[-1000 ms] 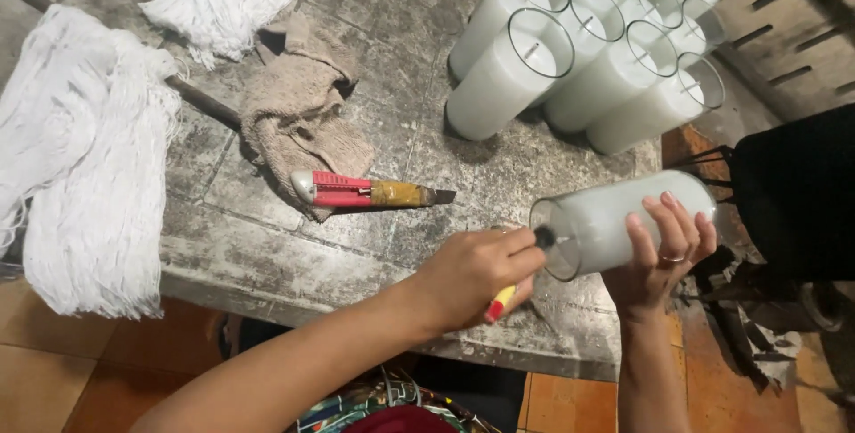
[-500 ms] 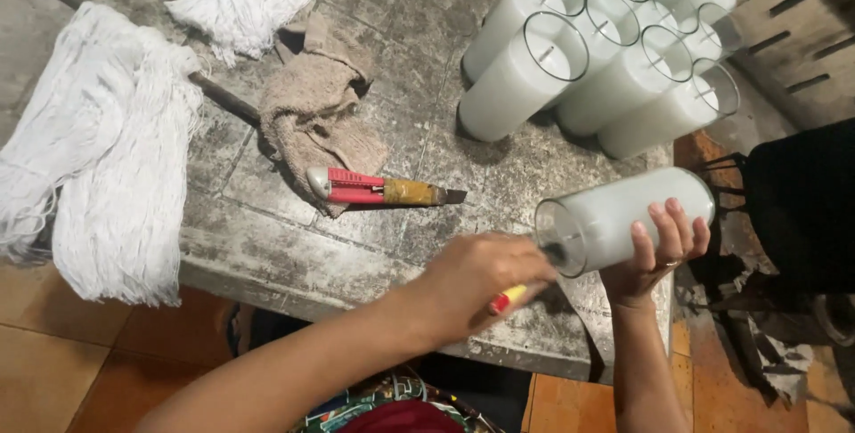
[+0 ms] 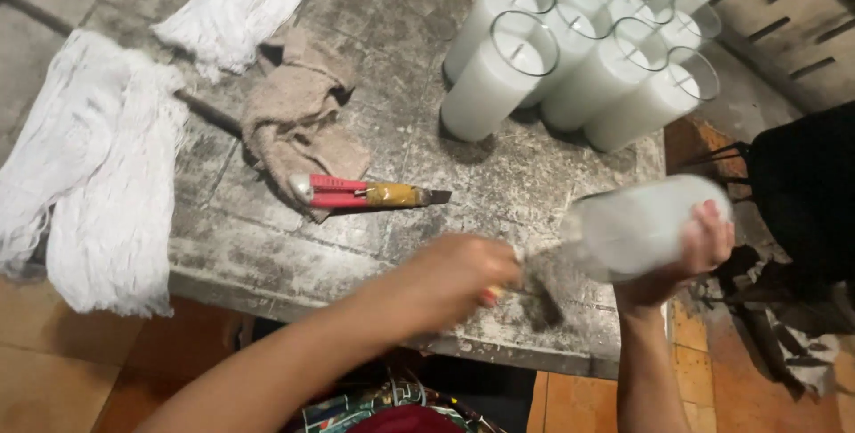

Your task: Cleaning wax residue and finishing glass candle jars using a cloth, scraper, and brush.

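The desk (image 3: 374, 246) is grey and scuffed, spreading out ahead of my fingers. Far to the left of them, white mop strands (image 3: 98, 175) hang over its edge, with a second white bundle (image 3: 240, 5) beyond. Ahead and a little right of my fingers stands a cluster of white candles in glass (image 3: 579, 50), upright and packed close. Between the mops and my left hand lies a beige rag (image 3: 298, 117), and just this side of it a red knife (image 3: 365, 194) with a yellowed blade guard lies flat on the desk.

My right hand (image 3: 690, 255) holds a candle (image 3: 646, 224) on its side above the near right corner, fingers (image 3: 712, 228) wrapped and clamped round its glass, the open mouth pointing toward my left hand. My left hand (image 3: 463, 277) is blurred; its fingers are curled together round a small tool (image 3: 492, 291) with a yellow bit showing, just beside the candle's mouth. I cannot tell whether the tool touches the glass.
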